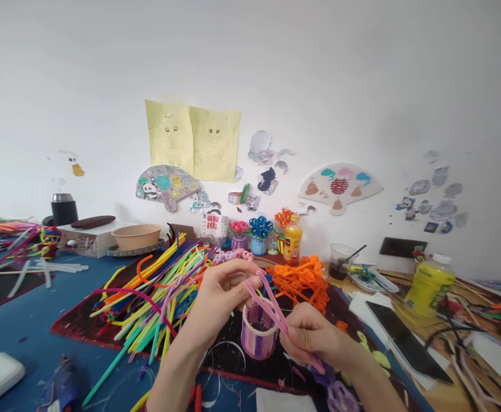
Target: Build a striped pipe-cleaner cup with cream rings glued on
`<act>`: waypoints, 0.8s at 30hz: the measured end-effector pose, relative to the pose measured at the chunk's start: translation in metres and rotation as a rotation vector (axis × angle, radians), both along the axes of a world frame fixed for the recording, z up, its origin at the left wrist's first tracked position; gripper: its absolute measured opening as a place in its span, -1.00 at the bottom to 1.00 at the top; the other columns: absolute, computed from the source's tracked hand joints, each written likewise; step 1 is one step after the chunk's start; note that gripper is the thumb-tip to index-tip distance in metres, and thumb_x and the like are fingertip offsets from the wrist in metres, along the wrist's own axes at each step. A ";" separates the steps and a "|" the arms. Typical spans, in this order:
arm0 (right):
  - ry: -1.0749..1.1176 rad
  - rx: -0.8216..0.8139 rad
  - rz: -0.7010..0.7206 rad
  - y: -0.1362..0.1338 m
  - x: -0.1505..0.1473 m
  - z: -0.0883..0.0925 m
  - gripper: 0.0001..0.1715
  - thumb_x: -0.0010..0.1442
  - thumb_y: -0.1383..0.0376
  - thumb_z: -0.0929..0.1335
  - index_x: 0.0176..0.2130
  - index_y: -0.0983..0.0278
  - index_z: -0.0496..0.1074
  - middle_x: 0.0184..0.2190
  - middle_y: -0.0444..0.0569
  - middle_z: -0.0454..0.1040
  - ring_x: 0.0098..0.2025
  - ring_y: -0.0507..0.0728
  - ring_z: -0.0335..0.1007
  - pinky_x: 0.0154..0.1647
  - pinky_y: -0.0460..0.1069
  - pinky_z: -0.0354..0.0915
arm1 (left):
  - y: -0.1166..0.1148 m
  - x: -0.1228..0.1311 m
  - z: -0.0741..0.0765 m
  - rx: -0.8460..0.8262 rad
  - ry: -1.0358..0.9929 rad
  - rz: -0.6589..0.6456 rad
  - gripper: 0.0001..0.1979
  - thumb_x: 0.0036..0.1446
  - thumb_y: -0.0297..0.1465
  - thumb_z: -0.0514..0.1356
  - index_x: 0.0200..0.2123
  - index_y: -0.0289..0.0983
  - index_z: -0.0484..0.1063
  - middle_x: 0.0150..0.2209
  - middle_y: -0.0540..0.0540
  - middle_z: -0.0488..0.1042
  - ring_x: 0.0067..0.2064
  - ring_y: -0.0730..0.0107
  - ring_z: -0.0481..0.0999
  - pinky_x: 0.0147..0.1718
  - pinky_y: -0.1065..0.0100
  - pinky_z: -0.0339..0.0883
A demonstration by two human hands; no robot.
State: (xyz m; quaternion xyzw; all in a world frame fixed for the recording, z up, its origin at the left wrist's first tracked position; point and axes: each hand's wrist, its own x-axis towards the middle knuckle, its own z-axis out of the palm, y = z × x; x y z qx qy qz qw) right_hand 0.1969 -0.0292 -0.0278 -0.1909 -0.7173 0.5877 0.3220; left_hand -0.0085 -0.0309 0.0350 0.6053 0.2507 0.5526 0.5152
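A pink pipe cleaner [267, 306], bent into a long narrow loop, stretches between both hands. My left hand [228, 286] pinches its upper end between thumb and fingertips. Its lower end is gripped by my right hand [304, 337], with the fingers curled round it. Just behind and below the loop, a small round cup [256, 340] with pink and purple stripes stands upright on the dark mat. Purple looped pieces [340, 396] lie below my right hand.
Colourful pipe cleaners [147, 309] are heaped at left, orange looped pieces [302, 283] behind the cup. An orange bottle [292, 240] stands by the wall. At right are a phone [407, 340] and a yellow bottle [429, 286]; a glue gun [63, 386] lies front left.
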 end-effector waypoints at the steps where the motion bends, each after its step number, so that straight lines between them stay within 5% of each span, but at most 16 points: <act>1: -0.009 -0.005 0.011 0.000 0.000 0.001 -0.32 0.21 -0.10 0.33 -0.68 0.31 0.27 -0.79 -0.23 0.14 -0.77 -0.09 -0.05 -0.72 -0.12 -0.08 | -0.001 0.001 0.000 -0.003 -0.007 0.001 -0.74 -0.02 -0.22 0.39 -0.42 -0.32 0.53 -0.58 0.03 0.38 -0.58 0.59 0.26 -0.61 0.53 0.13; 24: -0.094 -0.002 0.074 -0.004 0.000 0.011 -0.32 0.21 -0.11 0.34 -0.65 0.35 0.32 -0.70 -0.18 0.26 -0.78 -0.10 0.11 -0.76 -0.16 0.02 | -0.006 0.007 0.002 -0.016 -0.071 0.075 -0.76 -0.10 -0.27 0.41 -0.56 -0.30 0.50 -0.60 0.05 0.31 -0.55 0.57 0.18 -0.54 0.48 0.08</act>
